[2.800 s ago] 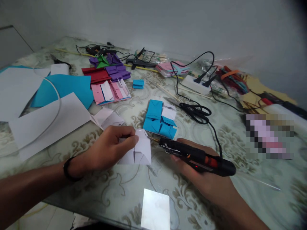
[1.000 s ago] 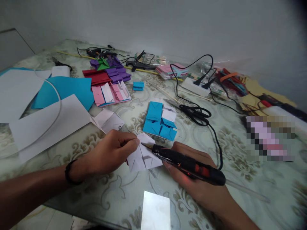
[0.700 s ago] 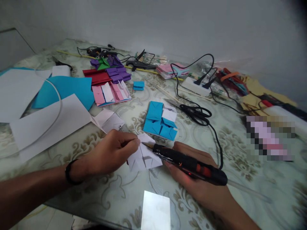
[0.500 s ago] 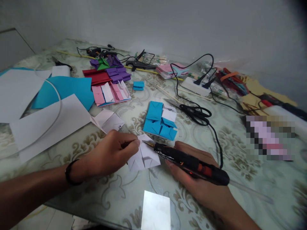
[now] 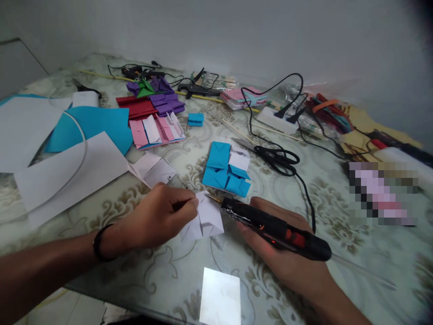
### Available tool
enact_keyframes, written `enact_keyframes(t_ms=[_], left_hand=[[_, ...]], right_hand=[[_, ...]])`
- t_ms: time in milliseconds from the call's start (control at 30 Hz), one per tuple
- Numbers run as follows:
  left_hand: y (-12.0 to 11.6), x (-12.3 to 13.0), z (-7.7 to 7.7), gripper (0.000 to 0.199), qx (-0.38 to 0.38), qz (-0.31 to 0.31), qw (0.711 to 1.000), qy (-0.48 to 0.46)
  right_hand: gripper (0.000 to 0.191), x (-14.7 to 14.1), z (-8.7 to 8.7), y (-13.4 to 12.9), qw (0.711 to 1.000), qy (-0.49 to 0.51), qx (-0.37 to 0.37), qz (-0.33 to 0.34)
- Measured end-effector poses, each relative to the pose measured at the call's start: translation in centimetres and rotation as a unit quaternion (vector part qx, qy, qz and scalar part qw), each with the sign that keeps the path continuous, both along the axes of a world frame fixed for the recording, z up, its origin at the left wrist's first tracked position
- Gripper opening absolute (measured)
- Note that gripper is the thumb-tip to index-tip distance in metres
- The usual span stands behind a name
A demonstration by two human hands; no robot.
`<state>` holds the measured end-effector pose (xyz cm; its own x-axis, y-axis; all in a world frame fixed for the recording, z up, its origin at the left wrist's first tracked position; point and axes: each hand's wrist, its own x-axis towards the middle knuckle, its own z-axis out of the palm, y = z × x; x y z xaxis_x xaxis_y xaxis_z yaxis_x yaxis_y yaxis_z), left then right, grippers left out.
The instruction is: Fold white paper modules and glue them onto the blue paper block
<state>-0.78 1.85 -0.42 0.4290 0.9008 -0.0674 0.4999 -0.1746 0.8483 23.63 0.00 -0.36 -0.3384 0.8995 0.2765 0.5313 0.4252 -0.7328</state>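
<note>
My left hand (image 5: pixel 161 213), wearing a dark wristband, is closed in a pinch at the left side of a folded white paper piece (image 5: pixel 210 216). My fingers hide part of that piece. In my right hand (image 5: pixel 287 268) is a black hot glue gun (image 5: pixel 270 225) with a small red light, a clear glue stick (image 5: pixel 365 271) jutting from its rear. Its metal nozzle points at the white piece's upper edge; whether it touches I cannot tell. Just beyond lies a blue and white folded paper piece (image 5: pixel 218 164), with another white folded piece (image 5: pixel 154 169) farther left.
Black-handled scissors (image 5: pixel 277 160) lie beyond the glue gun, near its cord. A white power strip (image 5: pixel 277 119) with plugs stands at the back. Coloured folded papers (image 5: pixel 165 104) and flat blue and white sheets (image 5: pixel 74 174) are to the left. A white card (image 5: pixel 220 295) lies near the front edge.
The glue gun has drawn back slightly to the right in my right hand, its nozzle shifting from over the white piece toward its upper edge. My left hand stays almost still.
</note>
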Motion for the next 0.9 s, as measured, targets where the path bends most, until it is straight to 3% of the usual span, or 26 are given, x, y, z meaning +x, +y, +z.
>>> enact_keyframes(t_ms=[900], left_hand=[[0.06, -0.05, 0.25, 0.034, 0.019, 0.038, 0.999, -0.023]], right_hand=[[0.034, 0.14, -0.10, -0.04, 1.000, -0.006, -0.005, 0.000]])
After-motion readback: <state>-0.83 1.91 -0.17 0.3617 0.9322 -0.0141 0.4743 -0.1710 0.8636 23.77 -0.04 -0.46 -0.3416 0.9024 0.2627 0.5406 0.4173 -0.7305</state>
